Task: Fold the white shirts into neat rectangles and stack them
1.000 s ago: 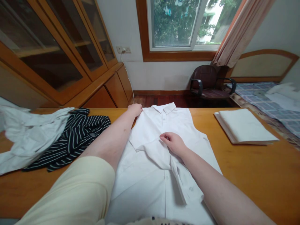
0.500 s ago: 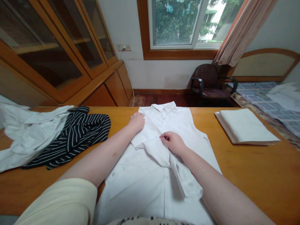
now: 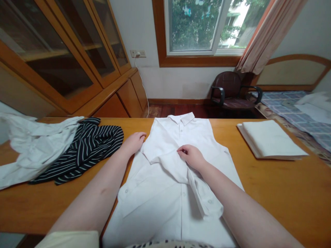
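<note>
A white button-up shirt lies front up on the wooden table, collar at the far edge. One of its sleeves is folded across the chest, its buttoned cuff hanging toward me at the right. Thumb and fingers of my right hand are closed in a pinch on this sleeve's cloth at mid-chest. My left hand is just outside the shirt's left side, below the shoulder, with loosely bent fingers and nothing visible in them. Whether its fingertips touch the shirt edge is hard to see.
A black-and-white striped garment and a crumpled white garment lie on the table at left. At right is a folded white cloth stack. Beyond the table are a glass-door cabinet, a chair and a bed.
My left hand has come off the shirt's left shoulder and moved left and slightly toward me, to beside the shirt. My right hand keeps its pinch in the same spot.
</note>
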Demonstrator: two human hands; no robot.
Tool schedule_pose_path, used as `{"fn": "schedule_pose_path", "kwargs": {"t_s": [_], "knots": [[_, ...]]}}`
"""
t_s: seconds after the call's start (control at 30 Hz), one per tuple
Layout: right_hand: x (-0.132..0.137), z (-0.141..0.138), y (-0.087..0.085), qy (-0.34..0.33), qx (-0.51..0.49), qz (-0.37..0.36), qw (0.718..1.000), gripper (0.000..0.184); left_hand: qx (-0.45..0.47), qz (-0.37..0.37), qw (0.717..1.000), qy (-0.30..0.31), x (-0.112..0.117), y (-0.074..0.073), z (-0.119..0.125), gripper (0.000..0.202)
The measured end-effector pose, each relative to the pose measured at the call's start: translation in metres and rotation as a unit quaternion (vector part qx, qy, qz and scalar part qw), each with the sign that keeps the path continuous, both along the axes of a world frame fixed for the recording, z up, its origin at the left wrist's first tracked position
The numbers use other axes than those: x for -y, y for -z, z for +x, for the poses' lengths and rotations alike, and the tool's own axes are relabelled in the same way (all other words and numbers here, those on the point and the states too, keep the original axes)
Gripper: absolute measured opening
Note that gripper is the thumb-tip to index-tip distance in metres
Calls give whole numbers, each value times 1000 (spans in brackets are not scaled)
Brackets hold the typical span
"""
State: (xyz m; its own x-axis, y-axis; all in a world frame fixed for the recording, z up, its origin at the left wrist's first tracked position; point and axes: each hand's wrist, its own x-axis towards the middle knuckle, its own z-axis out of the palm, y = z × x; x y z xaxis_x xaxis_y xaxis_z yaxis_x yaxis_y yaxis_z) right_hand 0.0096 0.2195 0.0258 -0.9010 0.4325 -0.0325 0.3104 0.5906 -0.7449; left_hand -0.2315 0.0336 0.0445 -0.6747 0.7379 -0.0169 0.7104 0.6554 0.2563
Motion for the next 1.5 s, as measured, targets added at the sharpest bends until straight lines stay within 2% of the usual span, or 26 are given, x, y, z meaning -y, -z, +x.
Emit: {"fn": "schedule_pose_path", "kwargs": {"t_s": [0.1,0.2,0.43,0.67,0.83,1.0,1.1,1.23,1.37,1.43,1.5], "knots": [[0,0,1,4,-1,0,1000,18,-3,-24,1000,2,31,-3,3,40],[0,0,2,7,-4,-3,1000,18,11,-2,1000,2,46,-2,11,36],[-3,0,6,24,-16,-15,999,20,36,16,997,-61,37,1,22,29],[-8,-3,7,79,-31,-42,996,21,44,27,997,-60,37,3,20,27],[-10,-3,10,90,-35,-43,994,20,17,-2,999,-48,35,5,20,26],[-8,-5,13,94,-28,-19,995,18,-90,-110,988,-53,17,1,31,32],[-7,-5,15,93,-27,-8,995,18,-104,-160,981,-28,-5,-1,44,37],[-7,-5,14,90,-30,-6,995,19,-44,-155,986,37,-38,7,55,52],[-6,-5,10,87,-35,-28,995,20,7,-129,986,101,-61,19,47,65],[-6,-5,8,86,-38,-47,994,20,12,-119,987,104,-68,22,39,67],[-7,-4,7,87,-41,-69,993,21,10,-120,990,79,-72,24,31,69]]}}
